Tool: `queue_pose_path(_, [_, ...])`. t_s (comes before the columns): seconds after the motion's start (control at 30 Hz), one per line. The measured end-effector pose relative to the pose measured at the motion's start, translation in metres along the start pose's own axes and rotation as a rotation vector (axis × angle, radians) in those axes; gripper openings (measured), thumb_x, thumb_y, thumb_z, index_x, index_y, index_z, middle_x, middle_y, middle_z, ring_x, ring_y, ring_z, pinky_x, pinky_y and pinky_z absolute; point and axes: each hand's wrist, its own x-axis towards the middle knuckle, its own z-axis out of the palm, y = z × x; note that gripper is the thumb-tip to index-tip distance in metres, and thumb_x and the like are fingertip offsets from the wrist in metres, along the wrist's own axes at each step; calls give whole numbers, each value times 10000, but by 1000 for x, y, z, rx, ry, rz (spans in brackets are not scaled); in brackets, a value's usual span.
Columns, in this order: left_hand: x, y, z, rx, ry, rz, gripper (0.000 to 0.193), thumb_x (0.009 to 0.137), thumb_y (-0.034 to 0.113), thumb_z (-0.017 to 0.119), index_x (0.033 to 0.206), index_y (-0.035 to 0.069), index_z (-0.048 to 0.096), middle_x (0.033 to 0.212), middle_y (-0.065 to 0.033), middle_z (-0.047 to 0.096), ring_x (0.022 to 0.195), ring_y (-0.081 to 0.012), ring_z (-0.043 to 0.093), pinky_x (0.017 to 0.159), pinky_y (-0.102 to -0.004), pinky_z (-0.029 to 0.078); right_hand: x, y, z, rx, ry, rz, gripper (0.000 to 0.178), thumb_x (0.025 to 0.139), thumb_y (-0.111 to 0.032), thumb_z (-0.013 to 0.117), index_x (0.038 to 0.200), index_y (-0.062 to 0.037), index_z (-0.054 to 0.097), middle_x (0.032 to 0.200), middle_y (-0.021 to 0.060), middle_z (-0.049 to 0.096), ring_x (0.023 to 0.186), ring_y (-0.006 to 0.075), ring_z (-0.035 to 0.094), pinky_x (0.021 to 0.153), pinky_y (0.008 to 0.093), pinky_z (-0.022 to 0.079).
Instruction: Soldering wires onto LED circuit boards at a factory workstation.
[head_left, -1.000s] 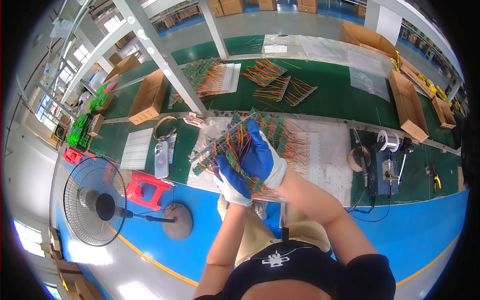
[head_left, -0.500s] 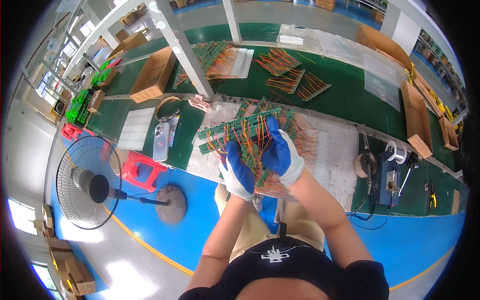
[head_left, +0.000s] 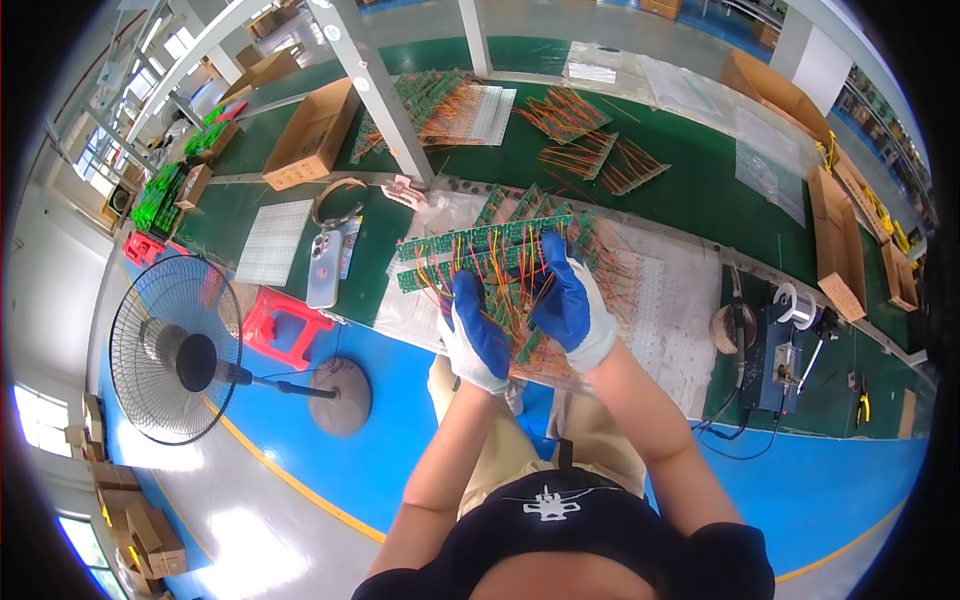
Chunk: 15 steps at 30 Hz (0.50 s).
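Note:
Both my hands wear blue-and-white gloves and hold a green circuit board strip (head_left: 497,236) with red and yellow wires hanging toward me. My left hand (head_left: 477,333) is closed on the wires below the strip's left half. Higher up, my right hand (head_left: 574,308) grips near the strip's right end, its thumb and fingers around the board and wires. A second strip (head_left: 412,281) shows just under the first; I cannot tell whether it is held too. Beneath and behind lie more wired boards (head_left: 600,262) on a whitish sheet (head_left: 690,330).
At right stand a blue soldering machine (head_left: 775,350) with a solder reel (head_left: 797,303) and yellow-handled pliers (head_left: 863,400). A phone (head_left: 324,270) and a white perforated panel (head_left: 273,243) lie left. A fan (head_left: 195,360) and red stool (head_left: 287,330) stand below. Wired boards (head_left: 567,113) lie across the bench.
The held strip is turned a little closer to level, its left end raised slightly. Both hands keep their hold. The whole view has shifted a little.

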Motion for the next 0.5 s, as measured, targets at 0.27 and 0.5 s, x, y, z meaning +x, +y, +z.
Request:
queue_pose_path(0.27, [-9,5,-6,17,-31,-132,362,934,162,478,1260,6,467,1162,-58,543,1030,-133,499,912,-291,379,18,-7,-26,-520,-98,-219,333,943,-241,469,1222,-61,501,1190,70,569,1076,205,548,970,367,412])
queue_pose_path(0.5, [-30,30,-62,557,-294,-5,418,929,158,404,1289,-52,432,1268,-158,517,1219,-238,445,1034,-334,301,111,-183,-56,-444,-170,-226,325,920,-175,470,1208,-29,510,1146,113,580,1047,199,556,906,336,454])
